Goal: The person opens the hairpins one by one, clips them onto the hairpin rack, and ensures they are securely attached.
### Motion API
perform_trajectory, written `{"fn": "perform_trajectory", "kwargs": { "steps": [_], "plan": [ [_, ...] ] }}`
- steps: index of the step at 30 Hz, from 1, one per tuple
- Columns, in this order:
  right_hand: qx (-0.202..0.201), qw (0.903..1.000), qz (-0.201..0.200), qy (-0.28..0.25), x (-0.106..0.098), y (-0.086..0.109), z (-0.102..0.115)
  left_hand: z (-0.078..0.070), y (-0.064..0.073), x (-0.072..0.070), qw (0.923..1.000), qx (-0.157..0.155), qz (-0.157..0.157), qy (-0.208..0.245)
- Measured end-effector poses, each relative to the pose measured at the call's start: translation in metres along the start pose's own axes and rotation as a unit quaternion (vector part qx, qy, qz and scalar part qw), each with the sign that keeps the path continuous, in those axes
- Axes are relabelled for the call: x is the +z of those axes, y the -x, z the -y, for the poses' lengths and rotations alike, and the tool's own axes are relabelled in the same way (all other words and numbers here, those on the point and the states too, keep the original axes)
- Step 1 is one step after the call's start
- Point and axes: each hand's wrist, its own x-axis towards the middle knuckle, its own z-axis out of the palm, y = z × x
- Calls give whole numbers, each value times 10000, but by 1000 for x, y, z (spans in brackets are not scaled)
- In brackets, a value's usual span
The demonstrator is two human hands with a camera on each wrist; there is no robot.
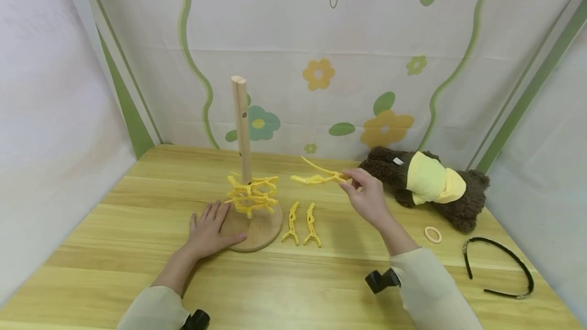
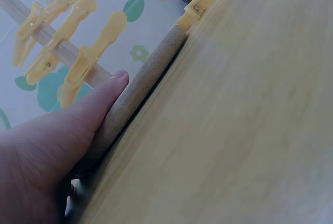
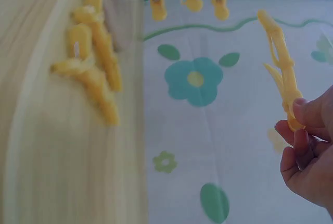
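My right hand [image 1: 367, 197] pinches the handle end of a yellow alligator hair clip [image 3: 285, 60], held above the table with its two arms spread apart. To its left stands an upright wooden post [image 1: 242, 131] on a round wooden base [image 1: 263, 233]. Several yellow hair clips [image 2: 86, 60] are clamped around the lower post, one above another. My left hand [image 1: 208, 233] rests on the left side of the base, fingers straight and thumb on its near edge. Beside the base, two loose hair clips [image 1: 312, 223] lie side by side on the table.
A brown plush bear [image 1: 472, 192] in a yellow top lies at the back right of the wooden table [image 1: 284, 294]. Nearer are a small pale ring [image 1: 426, 233] and a black headband [image 1: 532, 281]. A flower-patterned cloth [image 1: 275, 29] hangs behind the table.
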Motion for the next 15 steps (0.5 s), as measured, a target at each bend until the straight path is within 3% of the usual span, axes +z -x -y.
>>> {"fn": "perform_trajectory", "kwargs": {
  "steps": [7,15],
  "plan": [
    [-334,9989,207,-239,21,-25,34,-2,1,-3,10000,2,19,26],
    [-223,9957,567,-698,52,-38,54,-4,2,-5,10000,-32,60,35]
  ]
}}
